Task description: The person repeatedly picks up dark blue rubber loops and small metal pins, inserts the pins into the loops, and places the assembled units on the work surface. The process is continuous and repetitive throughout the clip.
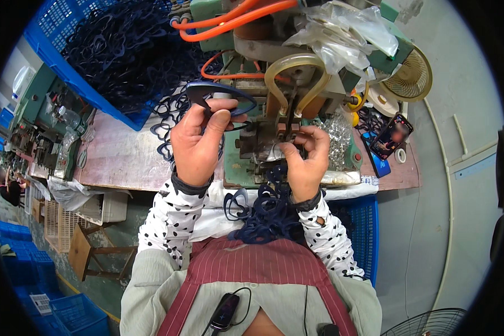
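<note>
My left hand (197, 147) is raised left of the machine, thumb and fingers closed on a dark blue loop-shaped piece (217, 89) with a wide curved band. My right hand (307, 171) is at the front of the green bench machine (243, 173), its thumb and forefinger pinched just below the copper-coloured clamp block (287, 130). Whatever lies between those fingertips is too small and covered to make out. On my lap, below and between both hands, rests a heap of dark blue loops (269, 215).
A blue crate (84, 98) piled with dark loops stands at the back left, and more loops spill onto the table (115, 157). Orange hoses (235, 21) and a plastic bag (347, 33) hang over the machine. A phone (391, 136) lies at the right, near a small fan (409, 73).
</note>
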{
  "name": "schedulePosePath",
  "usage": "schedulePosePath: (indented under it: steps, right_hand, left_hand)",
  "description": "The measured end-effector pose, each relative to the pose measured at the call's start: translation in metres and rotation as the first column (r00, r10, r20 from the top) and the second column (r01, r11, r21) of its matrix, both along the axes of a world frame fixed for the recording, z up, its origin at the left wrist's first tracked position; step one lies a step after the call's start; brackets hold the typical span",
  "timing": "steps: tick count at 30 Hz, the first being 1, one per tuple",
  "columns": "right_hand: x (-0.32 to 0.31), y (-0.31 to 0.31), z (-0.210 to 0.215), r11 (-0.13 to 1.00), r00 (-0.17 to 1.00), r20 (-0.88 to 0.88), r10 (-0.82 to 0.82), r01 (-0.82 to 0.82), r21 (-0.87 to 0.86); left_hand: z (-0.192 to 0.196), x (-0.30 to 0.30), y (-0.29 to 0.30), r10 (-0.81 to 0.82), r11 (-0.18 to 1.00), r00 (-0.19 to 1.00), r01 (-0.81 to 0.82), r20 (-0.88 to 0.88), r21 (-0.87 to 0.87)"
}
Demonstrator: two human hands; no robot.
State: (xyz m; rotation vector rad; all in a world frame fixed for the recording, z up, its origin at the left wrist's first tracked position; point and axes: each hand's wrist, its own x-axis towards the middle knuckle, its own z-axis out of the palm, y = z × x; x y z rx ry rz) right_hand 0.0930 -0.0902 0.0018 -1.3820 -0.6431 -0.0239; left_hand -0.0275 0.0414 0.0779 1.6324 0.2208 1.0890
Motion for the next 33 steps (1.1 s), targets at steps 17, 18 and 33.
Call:
schedulePosePath:
  steps: [17,18,33]
  right_hand:
    - [0.071,-0.051,0.007,0.950,0.973,0.201,-0.112,0.164,-0.264]
    - [0.084,-0.061,-0.004,0.927,0.956,0.242,-0.167,0.236,-0.292]
    - [0.116,-0.088,-0.084,0.512,0.741,0.667,-0.080,0.604,-0.610]
  left_hand:
    - [-0.076,0.016,-0.048,-0.208,0.448,0.977,0.138,-0.047,0.883]
    - [-0.079,0.017,-0.047,-0.217,0.470,0.976,0.131,-0.030,0.873]
    - [-0.071,0.016,-0.049,-0.224,0.543,0.975,0.133,-0.010,0.829]
